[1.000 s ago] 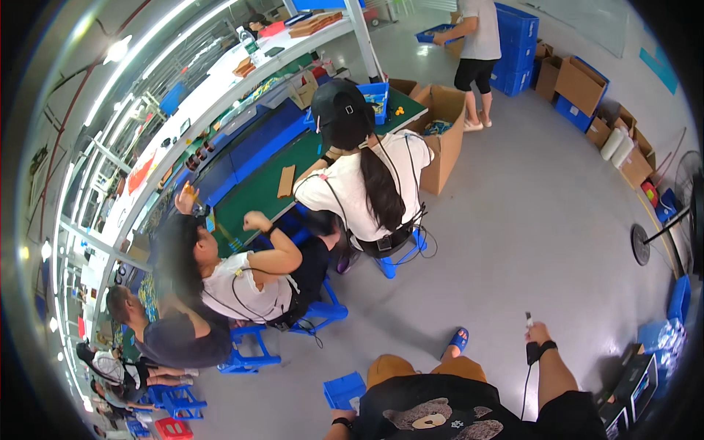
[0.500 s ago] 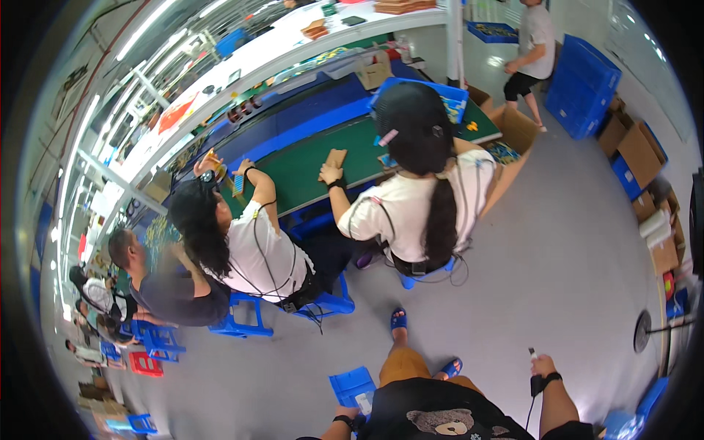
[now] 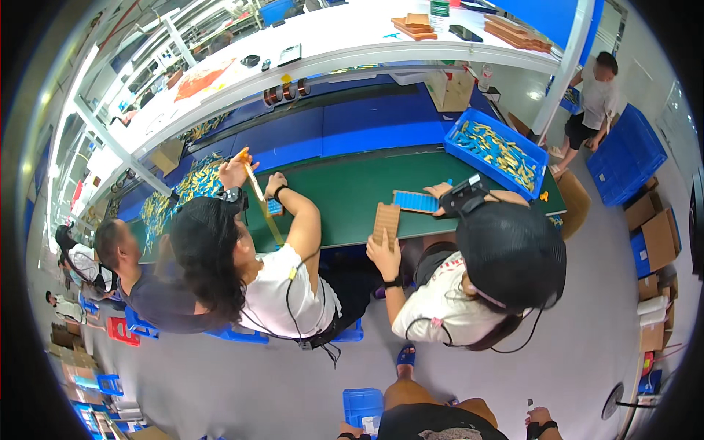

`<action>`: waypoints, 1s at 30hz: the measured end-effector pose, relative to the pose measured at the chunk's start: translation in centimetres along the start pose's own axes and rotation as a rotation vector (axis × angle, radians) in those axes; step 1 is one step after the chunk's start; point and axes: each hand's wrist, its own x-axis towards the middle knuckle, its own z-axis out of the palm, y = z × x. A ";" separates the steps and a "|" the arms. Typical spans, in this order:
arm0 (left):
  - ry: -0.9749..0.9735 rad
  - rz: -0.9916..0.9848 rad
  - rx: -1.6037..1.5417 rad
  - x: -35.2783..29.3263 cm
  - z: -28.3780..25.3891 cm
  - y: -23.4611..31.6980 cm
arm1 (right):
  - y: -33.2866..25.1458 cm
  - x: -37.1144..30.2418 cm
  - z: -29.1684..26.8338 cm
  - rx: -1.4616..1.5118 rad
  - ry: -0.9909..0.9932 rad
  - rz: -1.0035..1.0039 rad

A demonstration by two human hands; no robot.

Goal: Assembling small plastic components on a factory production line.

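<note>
My left hand is low in the view at the lower left edge of a blue, flat-sided plastic thing with a white patch near its bottom. Its fingers are mostly out of sight, so whether it grips the blue thing is unclear. To the right, my right hand is closed, and a small pale-tipped piece, perhaps a plug, sticks up from it. A dark band circles that wrist. The hands are well apart, with my legs between them.
Ahead, co-workers sit at a green bench. One holds a brown ridged board beside a blue strip piece. A blue crate of small yellow and blue parts stands on the bench. Cartons line the right; a red stool is left.
My view has shifted, bringing the bench closer and my hands lower. The nearest co-worker has turned and leans over the bench. A person at the far right appears farther right and bent forward.
</note>
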 end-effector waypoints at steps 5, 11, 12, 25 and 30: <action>-0.112 -0.006 -0.069 0.6 -1.4 2.1 | -7.9 0.8 -1.1 -0.039 0.005 0.015; -0.275 0.269 0.256 -2.8 -1.0 9.1 | -8.7 8.4 -6.5 -0.982 0.027 -0.513; -0.326 0.365 0.343 -3.6 -0.1 12.1 | -6.7 10.7 -7.5 -0.718 0.060 -0.506; -0.254 0.840 1.039 -23.4 22.5 35.4 | -13.5 16.9 -25.4 -0.343 -0.074 -0.541; -0.253 0.942 1.316 -31.4 30.9 43.6 | -10.0 17.8 -38.3 -0.144 -0.039 -0.751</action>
